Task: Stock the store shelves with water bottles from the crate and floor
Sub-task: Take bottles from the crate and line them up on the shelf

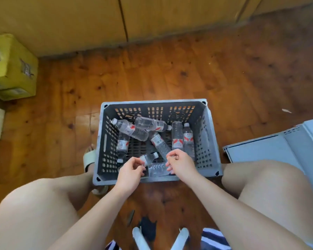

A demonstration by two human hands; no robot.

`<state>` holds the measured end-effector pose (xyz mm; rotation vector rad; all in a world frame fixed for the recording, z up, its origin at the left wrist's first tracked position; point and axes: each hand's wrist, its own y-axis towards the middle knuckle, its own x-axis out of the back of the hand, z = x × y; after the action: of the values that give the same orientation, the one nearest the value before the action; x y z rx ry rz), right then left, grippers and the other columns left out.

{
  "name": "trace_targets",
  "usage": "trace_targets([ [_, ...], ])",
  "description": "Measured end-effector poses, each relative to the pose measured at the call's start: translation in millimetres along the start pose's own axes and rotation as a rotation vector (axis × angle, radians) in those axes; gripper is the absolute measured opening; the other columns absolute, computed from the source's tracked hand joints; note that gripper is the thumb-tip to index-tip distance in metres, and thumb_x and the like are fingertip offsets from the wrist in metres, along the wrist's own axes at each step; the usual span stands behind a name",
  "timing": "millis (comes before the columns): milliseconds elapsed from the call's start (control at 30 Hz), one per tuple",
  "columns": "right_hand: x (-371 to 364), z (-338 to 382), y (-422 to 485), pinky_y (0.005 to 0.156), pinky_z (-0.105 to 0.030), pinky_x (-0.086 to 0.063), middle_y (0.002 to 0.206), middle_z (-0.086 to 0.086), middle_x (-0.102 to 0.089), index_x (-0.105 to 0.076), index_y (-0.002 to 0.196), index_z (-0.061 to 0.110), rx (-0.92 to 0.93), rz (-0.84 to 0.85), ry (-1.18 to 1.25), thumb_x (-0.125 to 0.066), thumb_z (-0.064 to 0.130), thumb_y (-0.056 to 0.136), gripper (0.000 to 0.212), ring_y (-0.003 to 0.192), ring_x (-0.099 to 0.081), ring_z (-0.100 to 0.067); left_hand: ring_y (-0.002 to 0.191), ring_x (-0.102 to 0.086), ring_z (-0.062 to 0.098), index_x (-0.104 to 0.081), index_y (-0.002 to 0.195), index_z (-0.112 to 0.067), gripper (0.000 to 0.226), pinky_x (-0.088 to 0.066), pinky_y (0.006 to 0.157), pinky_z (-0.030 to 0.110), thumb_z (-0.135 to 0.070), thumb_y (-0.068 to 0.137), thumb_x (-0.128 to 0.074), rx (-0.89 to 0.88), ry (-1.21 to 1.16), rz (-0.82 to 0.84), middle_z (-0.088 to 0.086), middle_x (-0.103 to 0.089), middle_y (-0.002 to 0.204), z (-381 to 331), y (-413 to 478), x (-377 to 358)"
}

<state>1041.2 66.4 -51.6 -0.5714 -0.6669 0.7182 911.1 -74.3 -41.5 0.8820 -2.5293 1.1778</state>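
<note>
Head view: the step in hand is the pick from the crate (152,103), which stands on the wooden floor (170,69) between the person's knees. Both hands hang over its near edge. The left hand (132,170) has its fingers curled, the tips right at the base of a short bottle (148,158) that tilts just ahead of it. The right hand (179,163) is also curled, its fingers against the end of a lying bottle (156,170) just inside of it. I cannot tell whether either hand already grips its bottle or only touches it.

More water bottles lie loose further in. Two lie crossed beyond the left hand (130,129), one slants between the hands (160,145), and an upright pair (177,136) stands just beyond the right hand. None is on a shelf in this view, so the stocking looks early or mid-way.

The next move probably calls for a firm hold round each bottle's body and a straight lift clear of the near wall. The bottles lean on one another, so pulling one may roll its neighbours.

Far to the left of the left hand sits a yellow carton (13,69). To the right of the right hand lies a grey panel (278,147). Wooden cabinet fronts (79,20) stand well beyond both hands. No shelf shows, so the person would have to rise and turn.
</note>
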Motion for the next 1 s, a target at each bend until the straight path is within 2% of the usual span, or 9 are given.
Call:
trace_targets([
  [167,-20.7,-26.3,85.6,0.073,-0.051,-0.062,0.086,-0.004,-0.068,-0.059,0.091,0.026,-0.151,0.029,-0.179,-0.053,0.018,0.099,0.013,0.085,-0.070,-0.029,0.085,-0.065,0.020,-0.062,0.096,-0.024,0.013,-0.053,0.080,0.036,-0.015,0.096,-0.053,0.095,0.226,0.144,-0.003,-0.069,0.090,34.3,76.7,-14.2],
  [267,-30.7,-39.6,127.6,0.070,-0.039,-0.058,0.087,-0.002,-0.064,-0.058,0.104,0.022,-0.181,0.092,-0.372,-0.051,0.018,0.099,0.010,0.081,-0.064,-0.024,0.093,-0.064,0.021,-0.063,0.102,-0.023,0.015,-0.053,0.085,0.036,-0.017,0.097,-0.051,0.104,0.400,0.287,-0.001,-0.069,0.100,52.0,116.3,-23.5],
  [333,-38.2,-46.8,154.9,0.081,-0.039,-0.053,0.111,-0.004,-0.062,-0.054,0.125,0.017,-0.155,0.107,-0.514,-0.055,0.020,0.097,0.027,0.096,-0.060,-0.024,0.101,-0.063,0.023,-0.064,0.109,-0.022,0.017,-0.051,0.089,0.034,-0.020,0.099,-0.051,0.125,0.460,0.370,0.002,-0.069,0.110,61.8,137.1,-28.4],
  [400,-48.1,-51.9,177.9,0.096,-0.042,-0.049,0.136,-0.005,-0.047,-0.042,0.141,0.018,-0.107,0.102,-0.616,-0.060,0.022,0.096,0.049,0.119,-0.052,-0.026,0.107,-0.061,0.025,-0.064,0.114,-0.019,0.020,-0.049,0.092,0.033,-0.021,0.099,-0.051,0.138,0.520,0.449,0.005,-0.067,0.117,72.4,152.2,-31.9],
  [567,-77.6,-66.4,220.8,0.105,-0.045,-0.045,0.150,-0.013,-0.032,-0.018,0.155,0.011,-0.042,0.119,-0.799,-0.066,0.019,0.093,0.078,0.138,-0.037,-0.033,0.111,-0.060,0.023,-0.056,0.126,-0.017,0.028,-0.046,0.092,0.030,-0.023,0.099,-0.054,0.193,0.538,0.543,0.004,-0.064,0.123,103.1,163.2,-34.3],
  [700,-84.5,-83.9,234.6,0.106,-0.046,-0.046,0.147,-0.018,-0.039,-0.013,0.157,0.009,-0.042,0.120,-0.878,-0.073,0.026,0.091,0.091,0.136,-0.043,-0.037,0.082,-0.062,0.016,-0.054,0.120,-0.023,0.019,-0.050,0.075,0.035,-0.021,0.101,-0.049,0.275,0.330,0.368,-0.002,-0.067,0.103,105.0,169.6,-35.0],
  [767,-82.2,-86.0,237.3,0.106,-0.045,-0.047,0.144,-0.019,-0.044,-0.016,0.156,0.008,-0.028,0.115,-0.900,-0.074,0.028,0.089,0.091,0.134,-0.046,-0.036,0.077,-0.060,0.015,-0.055,0.119,-0.023,0.018,-0.050,0.071,0.034,-0.019,0.102,-0.049,0.293,0.281,0.308,-0.004,-0.065,0.103,102.0,171.8,-33.0],
  [867,-73.3,-76.0,229.1,0.098,-0.045,-0.051,0.134,-0.012,-0.053,-0.037,0.145,0.012,-0.042,0.084,-0.800,-0.074,0.031,0.084,0.074,0.125,-0.053,-0.032,0.083,-0.061,0.013,-0.052,0.126,-0.022,0.025,-0.049,0.075,0.031,-0.019,0.102,-0.049,0.308,0.279,0.295,-0.005,-0.064,0.103,96.7,167.6,-25.2],
  [1000,-48.2,-45.4,190.9,0.070,-0.034,-0.054,0.093,0.002,-0.065,-0.063,0.108,0.021,-0.190,0.070,-0.445,-0.065,0.046,0.082,0.036,0.084,-0.063,-0.021,0.077,-0.062,0.014,-0.046,0.129,-0.022,0.028,-0.047,0.064,0.031,-0.018,0.102,-0.048,0.260,0.281,0.264,-0.003,-0.064,0.096,75.4,153.3,-15.7],
])
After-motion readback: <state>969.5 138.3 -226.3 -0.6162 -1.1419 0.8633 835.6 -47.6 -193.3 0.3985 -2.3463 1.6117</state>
